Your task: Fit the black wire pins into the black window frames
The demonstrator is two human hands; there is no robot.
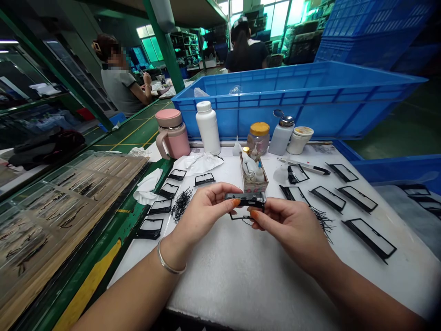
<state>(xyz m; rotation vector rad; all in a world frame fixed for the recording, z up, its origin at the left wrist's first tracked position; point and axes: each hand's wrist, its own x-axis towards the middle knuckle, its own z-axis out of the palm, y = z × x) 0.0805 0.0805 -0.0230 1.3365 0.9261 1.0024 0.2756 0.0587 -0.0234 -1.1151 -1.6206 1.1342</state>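
My left hand (pixel 203 216) and my right hand (pixel 292 234) pinch a small black plastic frame (pixel 245 200) between fingertips and thumbs, one at each end. Its underside is hidden from me. Beneath my hands, a thin black frame (pixel 239 217) lies on the white foam pad (pixel 241 280). Several similar frames lie on both sides, such as one (pixel 370 238) at the right and one (pixel 151 228) at the left. Tangled black strips lie near each hand, one heap (pixel 181 204) left and another (pixel 324 220) right.
A small box of bottles (pixel 254 174) stands just beyond my hands. Behind it are a pink mug (pixel 172 133), a white bottle (pixel 208 128) and a large blue crate (pixel 299 101). Transparent trays (pixel 69 207) lie at the left. Co-workers (pixel 119 82) sit farther off.
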